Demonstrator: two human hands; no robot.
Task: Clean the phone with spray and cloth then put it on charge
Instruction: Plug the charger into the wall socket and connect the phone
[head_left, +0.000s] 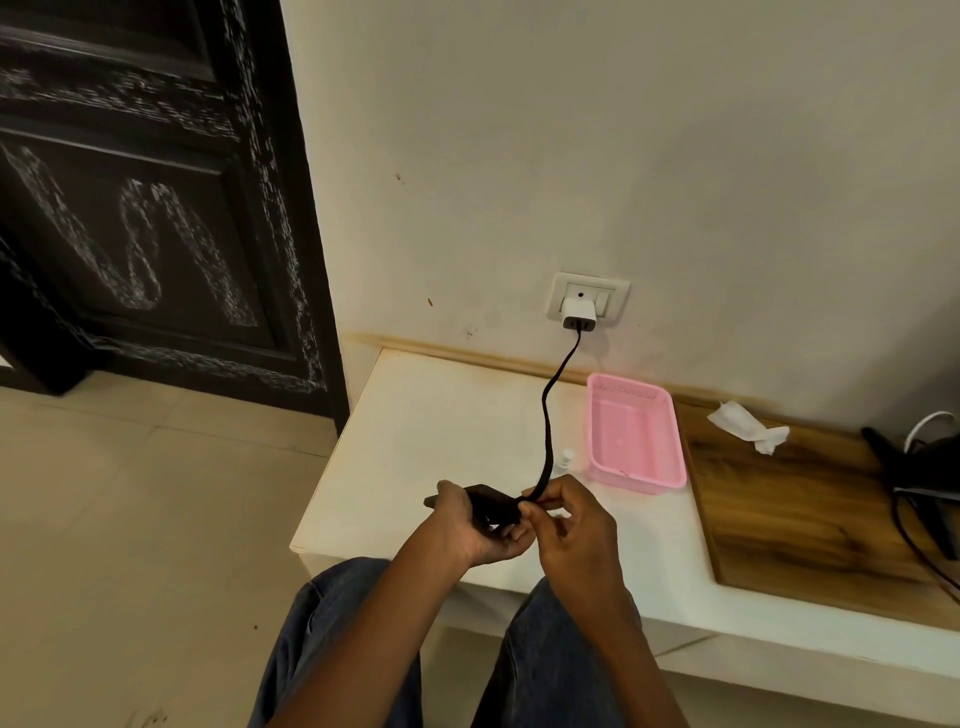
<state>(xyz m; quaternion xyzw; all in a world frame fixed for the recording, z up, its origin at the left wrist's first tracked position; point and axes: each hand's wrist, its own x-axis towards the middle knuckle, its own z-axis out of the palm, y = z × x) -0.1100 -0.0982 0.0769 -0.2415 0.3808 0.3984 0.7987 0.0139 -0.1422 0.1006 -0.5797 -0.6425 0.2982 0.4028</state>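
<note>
The phone (491, 506) is held above the near left part of the white ledge (415, 431), in front of the seated person's knees, gripped by the left hand (467, 530), whose thumb and fingers are curled round its body from below. Its long axis is seen to run roughly left to right, the free end pointing left and the other end turned toward the right hand (566, 525). The black cable (545, 441) is led down from the white charger (577, 313), which is plugged into the wall socket (587, 299), and its lower end is pinched between the thumb and forefinger of the right hand, just at the right-hand end of the phone. Whether the plug is already seated in the port cannot be told, since the joint is covered by the fingertips. The coming move is judged to turn on this: the plug must be kept in line with the phone's long axis and pushed leftward into the end face, the left hand bracing against it. Behind the hands, a pink basket (636, 431), a small white spray bottle (566, 460) just left of it and a crumpled white cloth (748, 423) further right are left on the ledge, well apart from the grip, so the cleaning is judged done.
</note>
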